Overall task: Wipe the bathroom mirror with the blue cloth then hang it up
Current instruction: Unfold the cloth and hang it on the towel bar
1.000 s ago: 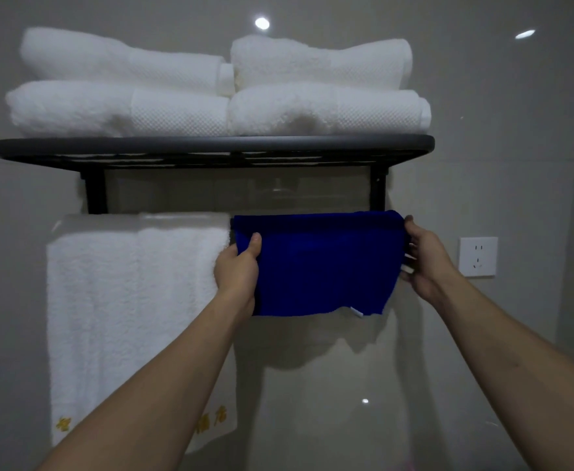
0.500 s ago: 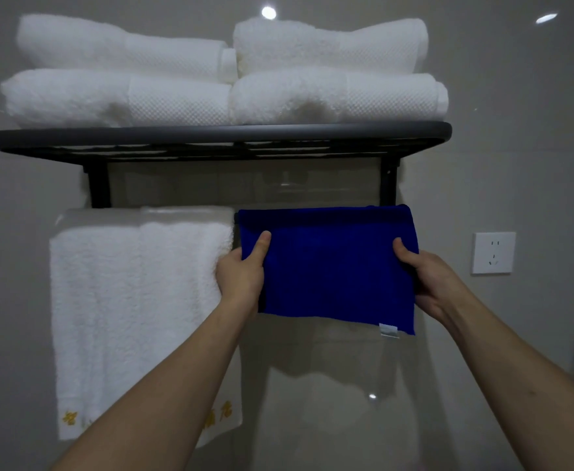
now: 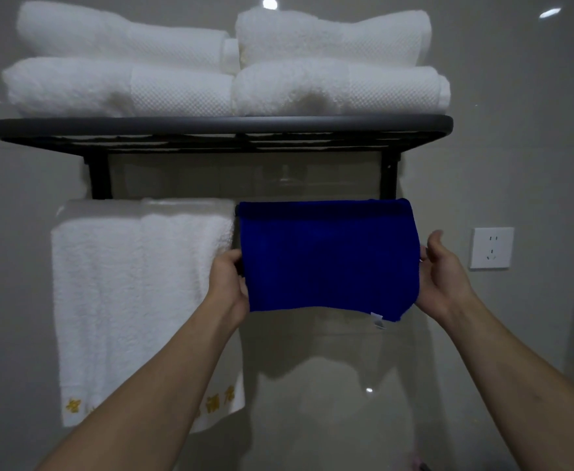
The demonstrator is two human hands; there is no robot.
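The wall [image 3: 516, 147] is smooth, shiny and grey, made of big tiles, and small bright lights shine back off it. One white plastic socket [image 3: 491, 248] sits flat on the wall at the right.

One dark metal shelf [image 3: 221, 125] sticks out from the wall, long and thin with round ends. Two black posts go down from it toward the rail, which the hanging cloths cover.

Four white towels [image 3: 177, 86] lie folded on the shelf, in two piles of two, side by side and touching. They look thick and fluffy, with a bumpy band near the fold.

One more white towel [image 3: 136, 300] hangs down at the left. It is long and fuzzy, with yellow writing near its bottom edge.

The blue cloth [image 3: 329, 260] hangs just beside that towel, at the right. It is deep blue, soft and folded over the rail, so it makes a wide block shape. A small white tag shows at its bottom right corner.

Two bare hands reach up. The left hand [image 3: 229, 283] is at the cloth's left edge, with its fingers hidden behind the cloth, so I cannot tell its grip. The right hand [image 3: 443, 277] is at the cloth's right edge, its fingers loose and spread, its fingertips at the edge.
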